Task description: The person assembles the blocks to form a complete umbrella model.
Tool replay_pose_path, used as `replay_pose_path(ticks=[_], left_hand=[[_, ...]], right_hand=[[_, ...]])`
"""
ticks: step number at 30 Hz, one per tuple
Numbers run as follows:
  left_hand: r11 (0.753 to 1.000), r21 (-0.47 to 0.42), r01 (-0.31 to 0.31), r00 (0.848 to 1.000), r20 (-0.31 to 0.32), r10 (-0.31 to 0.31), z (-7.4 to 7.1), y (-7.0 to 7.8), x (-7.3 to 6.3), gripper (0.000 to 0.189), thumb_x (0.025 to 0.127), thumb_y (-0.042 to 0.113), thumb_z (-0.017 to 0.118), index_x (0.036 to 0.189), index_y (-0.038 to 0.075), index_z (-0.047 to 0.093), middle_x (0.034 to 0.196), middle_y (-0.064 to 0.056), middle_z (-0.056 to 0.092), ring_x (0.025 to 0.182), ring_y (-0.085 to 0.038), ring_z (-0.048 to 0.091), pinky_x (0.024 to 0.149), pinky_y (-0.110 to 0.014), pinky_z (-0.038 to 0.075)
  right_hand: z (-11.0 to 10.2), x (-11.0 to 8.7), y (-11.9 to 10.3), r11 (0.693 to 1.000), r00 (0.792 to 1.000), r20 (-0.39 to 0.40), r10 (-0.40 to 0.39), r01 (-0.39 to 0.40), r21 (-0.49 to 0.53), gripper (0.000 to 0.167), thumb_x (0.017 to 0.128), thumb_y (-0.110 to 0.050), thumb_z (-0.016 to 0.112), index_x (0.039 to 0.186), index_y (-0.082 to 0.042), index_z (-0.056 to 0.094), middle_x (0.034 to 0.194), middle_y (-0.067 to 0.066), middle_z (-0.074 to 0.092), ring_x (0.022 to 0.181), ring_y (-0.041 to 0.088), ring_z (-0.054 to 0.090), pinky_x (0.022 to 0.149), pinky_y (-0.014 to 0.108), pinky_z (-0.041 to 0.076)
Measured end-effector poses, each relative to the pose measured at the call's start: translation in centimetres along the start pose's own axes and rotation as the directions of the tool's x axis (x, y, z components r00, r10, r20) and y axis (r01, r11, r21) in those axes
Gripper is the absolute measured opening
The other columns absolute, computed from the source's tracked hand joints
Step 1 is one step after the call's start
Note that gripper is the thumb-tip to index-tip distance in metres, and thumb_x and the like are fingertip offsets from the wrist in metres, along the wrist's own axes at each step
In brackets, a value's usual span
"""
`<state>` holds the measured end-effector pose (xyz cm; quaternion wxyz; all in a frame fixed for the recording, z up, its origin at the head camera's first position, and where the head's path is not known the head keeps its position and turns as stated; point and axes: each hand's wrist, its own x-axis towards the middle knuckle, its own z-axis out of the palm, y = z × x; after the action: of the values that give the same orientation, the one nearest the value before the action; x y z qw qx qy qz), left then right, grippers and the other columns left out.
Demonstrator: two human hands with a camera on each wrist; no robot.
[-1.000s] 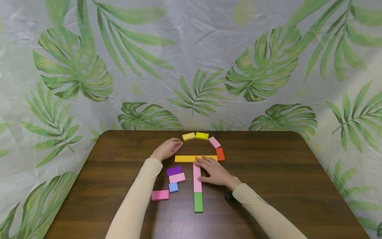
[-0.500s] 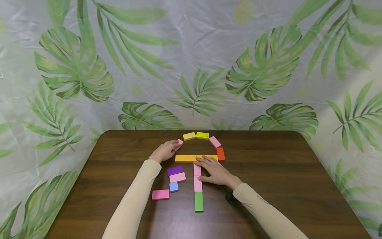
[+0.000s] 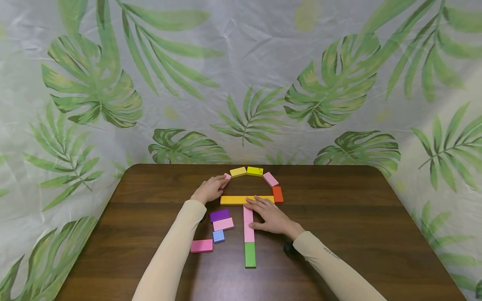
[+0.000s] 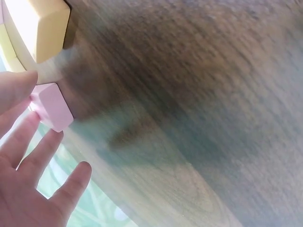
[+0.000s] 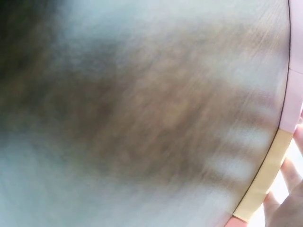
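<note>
In the head view my left hand [image 3: 208, 190] pinches a pink block [image 3: 227, 177] at the left end of a curve of blocks, close to a pale yellow block [image 3: 238, 172]. The left wrist view shows thumb and fingertips on opposite sides of that pink block [image 4: 56, 109], with the other fingers spread. My right hand [image 3: 273, 217] rests with its fingers extended on a long orange-yellow bar [image 3: 232, 200]. Its thumb touches the column of pink blocks [image 3: 249, 235] below the bar. A green block [image 3: 250, 255] ends this column.
The curve continues through a bright yellow block [image 3: 255, 171], a pink one and a red block [image 3: 277, 194]. Left of the column lie a purple block [image 3: 219, 215], a light pink block [image 3: 223, 224], a blue block [image 3: 218, 236] and a darker pink block [image 3: 201, 246] near my left sleeve.
My left hand has moved the pink block slightly away from me, bringing it nearer the pale yellow block. My right hand stays in place on the bar.
</note>
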<state>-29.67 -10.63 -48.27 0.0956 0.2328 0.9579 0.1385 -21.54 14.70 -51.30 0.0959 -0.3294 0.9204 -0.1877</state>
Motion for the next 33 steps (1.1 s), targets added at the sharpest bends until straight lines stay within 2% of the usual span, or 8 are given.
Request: replay_pose_path(ticks=[14,21,28,33], left_hand=[[1.000,0.002,0.024,0.999,0.024,-0.024,-0.10,0.00,0.25,0.052,0.093,0.008,0.058,0.144,0.008,0.044,0.151,-0.010,0.035,0.133,-0.033,0.038,0.103,-0.054,0.034],[0.998,-0.034,0.050,0.998,0.035,-0.049,-0.12,-0.03,0.33,0.056,0.093,0.011,0.060,0.145,0.006,0.040,0.151,-0.011,0.035,0.134,-0.034,0.037,0.104,-0.055,0.032],[0.999,-0.022,0.026,0.999,0.046,-0.025,-0.02,-0.23,0.33,0.055,0.093,0.011,0.059,0.145,0.007,0.041,0.152,-0.011,0.033,0.135,-0.034,0.034,0.105,-0.056,0.030],[1.000,-0.013,0.026,0.998,0.058,-0.026,-0.02,-0.22,0.44,0.055,0.094,0.012,0.059,0.145,0.007,0.041,0.153,-0.010,0.031,0.136,-0.034,0.033,0.105,-0.056,0.029]], right_hand=[[0.02,-0.04,0.07,1.000,1.000,-0.004,-0.013,0.013,0.010,0.068,0.091,-0.048,0.058,0.148,-0.016,0.039,0.154,0.004,0.030,0.143,0.028,0.016,0.114,0.048,0.011],[0.05,0.01,0.14,1.000,1.000,-0.005,-0.010,0.010,0.013,0.068,0.091,-0.048,0.058,0.148,-0.016,0.039,0.154,0.003,0.030,0.143,0.028,0.016,0.114,0.048,0.011],[0.16,0.02,0.29,1.000,1.000,0.007,0.019,-0.019,-0.001,0.069,0.090,-0.051,0.057,0.149,-0.019,0.037,0.155,0.000,0.027,0.144,0.025,0.014,0.114,0.045,0.009],[0.16,0.06,0.29,1.000,1.000,0.004,0.005,-0.005,0.001,0.069,0.091,-0.050,0.057,0.148,-0.018,0.038,0.155,0.001,0.028,0.144,0.026,0.015,0.114,0.047,0.010]])
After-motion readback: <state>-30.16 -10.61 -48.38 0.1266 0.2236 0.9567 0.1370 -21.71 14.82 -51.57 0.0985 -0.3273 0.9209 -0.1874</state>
